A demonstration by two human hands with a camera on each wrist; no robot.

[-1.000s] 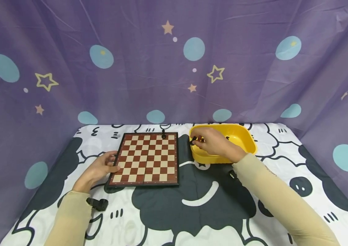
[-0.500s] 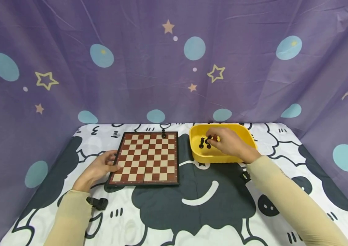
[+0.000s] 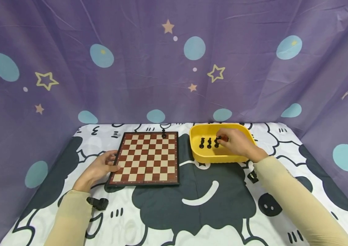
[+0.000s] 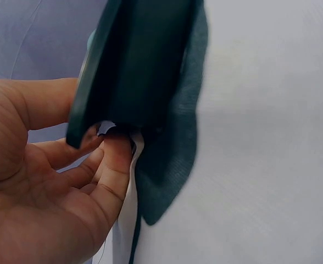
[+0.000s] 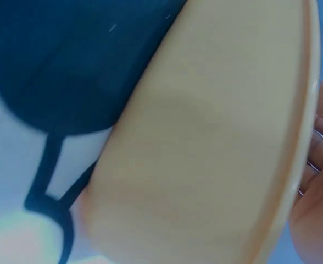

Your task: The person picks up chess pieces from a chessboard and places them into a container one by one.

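Observation:
My left hand holds the left edge of a red-and-cream chessboard, thumb on top. In the left wrist view, the fingers of that hand reach under the board's dark edge. My right hand is inside a yellow tub, pinching a black chess piece. Something reddish shows within that hand, too small to identify. To its left, two black chess pieces stand in the tub. In the right wrist view, the tub's wall hides the fingertips.
A lone black chess piece stands near the board's far edge. Beneath everything lies a black-and-white cartoon cloth. Behind the table hangs a purple curtain. A black strap-like device is at the left wrist.
My right hand has moved rightward inside the tub, from its left end. Black pieces now show in a row where the hand was. The left hand and board have stayed put.

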